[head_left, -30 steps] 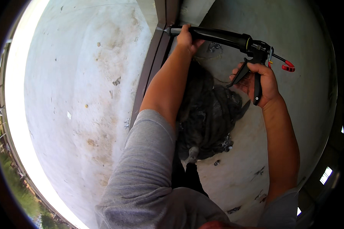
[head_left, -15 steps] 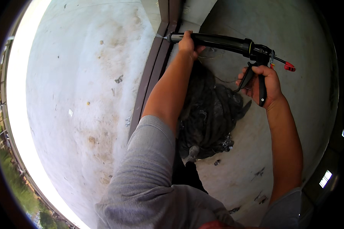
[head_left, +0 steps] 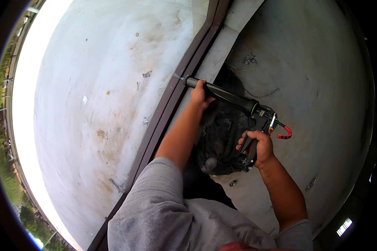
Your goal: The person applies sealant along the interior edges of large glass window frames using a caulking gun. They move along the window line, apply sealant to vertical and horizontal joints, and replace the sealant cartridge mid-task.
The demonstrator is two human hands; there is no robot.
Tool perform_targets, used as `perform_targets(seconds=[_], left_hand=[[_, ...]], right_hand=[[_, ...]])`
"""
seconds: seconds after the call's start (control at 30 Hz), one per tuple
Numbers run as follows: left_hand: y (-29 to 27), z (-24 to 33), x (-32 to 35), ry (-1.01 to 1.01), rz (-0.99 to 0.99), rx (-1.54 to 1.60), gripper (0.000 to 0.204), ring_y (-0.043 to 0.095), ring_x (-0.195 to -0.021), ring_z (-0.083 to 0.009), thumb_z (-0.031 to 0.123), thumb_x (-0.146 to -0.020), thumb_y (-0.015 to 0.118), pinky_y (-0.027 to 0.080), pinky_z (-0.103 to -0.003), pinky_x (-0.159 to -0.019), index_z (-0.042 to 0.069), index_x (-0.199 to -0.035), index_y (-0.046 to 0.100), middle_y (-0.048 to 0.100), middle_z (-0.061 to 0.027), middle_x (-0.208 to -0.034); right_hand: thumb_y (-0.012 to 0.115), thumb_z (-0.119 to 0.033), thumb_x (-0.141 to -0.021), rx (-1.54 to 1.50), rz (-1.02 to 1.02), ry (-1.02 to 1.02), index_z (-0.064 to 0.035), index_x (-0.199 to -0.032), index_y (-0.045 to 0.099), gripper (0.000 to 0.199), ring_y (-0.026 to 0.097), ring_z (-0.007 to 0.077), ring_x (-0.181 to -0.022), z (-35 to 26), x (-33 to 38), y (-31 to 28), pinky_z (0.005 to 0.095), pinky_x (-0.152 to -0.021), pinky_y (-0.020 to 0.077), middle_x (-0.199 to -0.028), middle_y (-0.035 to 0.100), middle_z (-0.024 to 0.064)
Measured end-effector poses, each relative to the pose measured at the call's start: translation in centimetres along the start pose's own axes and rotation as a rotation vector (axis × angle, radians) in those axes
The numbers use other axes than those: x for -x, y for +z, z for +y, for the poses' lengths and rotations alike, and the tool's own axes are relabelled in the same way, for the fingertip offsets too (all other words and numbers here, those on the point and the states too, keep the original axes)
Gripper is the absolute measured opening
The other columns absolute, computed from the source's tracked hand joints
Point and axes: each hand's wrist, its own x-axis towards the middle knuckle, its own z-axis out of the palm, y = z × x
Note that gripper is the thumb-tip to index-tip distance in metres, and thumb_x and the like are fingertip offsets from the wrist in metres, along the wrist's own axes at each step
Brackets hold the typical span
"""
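Note:
A long black caulking gun (head_left: 230, 97) slants across in front of me, its nozzle at the upper left and its handle at the lower right. My left hand (head_left: 200, 97) is wrapped round the front of the barrel. My right hand (head_left: 259, 146) grips the handle, with fingers at the trigger. The pale nozzle tip (head_left: 178, 77) meets the brown metal frame (head_left: 171, 90), close to its left edge; whether it touches is too small to tell. A red hooked rod end (head_left: 285, 134) sticks out behind the gun.
Beneath the gun lies a dark crumpled cloth heap (head_left: 222, 142). Left of the frame spreads a stained whitish surface (head_left: 92, 104) with scraps on it. On the grey floor (head_left: 314, 125) to the right lie a thin wire (head_left: 262, 94) and crumpled bits (head_left: 250, 58). Greenery shows at the far left.
In the picture, the gun and both hands have come lower, and the gun tilts more steeply. The nozzle now meets the frame further down its length. My view has shifted too.

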Motion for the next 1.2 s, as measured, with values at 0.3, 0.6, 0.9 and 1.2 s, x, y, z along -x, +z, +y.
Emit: perform_targets(seconds=[0.3, 0.6, 0.9, 1.2], left_hand=[[-4.4, -1.3, 0.7, -0.038, 0.127, 0.126, 0.032, 0.065, -0.083, -0.0274, 0.037, -0.087, 0.066, 0.056, -0.052, -0.072, 0.009, -0.1, 0.058, 0.063, -0.0079, -0.089], [-6.7, -4.0, 1.6, -0.049, 0.259, 0.125, 0.034, 0.065, -0.082, -0.0268, 0.041, -0.086, 0.065, 0.055, -0.049, -0.072, 0.01, -0.099, 0.059, 0.065, -0.0072, -0.088], [-7.3, -5.5, 4.4, -0.081, 0.459, 0.065, 0.034, 0.065, -0.082, -0.0265, 0.042, -0.086, 0.065, 0.054, -0.05, -0.072, 0.011, -0.1, 0.059, 0.064, -0.0068, -0.088], [-7.5, -5.4, 9.4, -0.113, 0.523, 0.131, 0.032, 0.064, -0.081, -0.027, 0.04, -0.087, 0.064, 0.055, -0.055, -0.075, 0.011, -0.099, 0.058, 0.062, -0.0067, -0.088]], right_hand=[[0.059, -0.024, -0.084, 0.063, -0.014, 0.199, -0.0045, -0.088, 0.062, 0.02, 0.065, 0.0253, -0.063, -1.7, 0.3, 0.3, 0.0353, -0.059, 0.0544, -0.074, 0.065, 0.0111], [0.063, -0.025, -0.087, 0.176, -0.022, 0.353, -0.0054, -0.081, 0.062, 0.021, 0.061, 0.0234, -0.056, -3.2, -2.4, -1.8, 0.037, -0.058, 0.0544, -0.067, 0.061, 0.0092], [0.067, -0.028, -0.087, 0.287, -0.048, 0.424, -0.0078, -0.073, 0.06, 0.025, 0.056, 0.0196, -0.048, -4.6, -2.7, -3.0, 0.0343, -0.049, 0.0508, -0.06, 0.058, 0.0062], [0.068, -0.028, -0.088, 0.264, -0.087, 0.55, -0.0083, -0.067, 0.057, 0.031, 0.054, 0.0203, -0.046, -6.1, 0.2, -1.8, 0.0345, -0.047, 0.0482, -0.058, 0.056, 0.0068]])
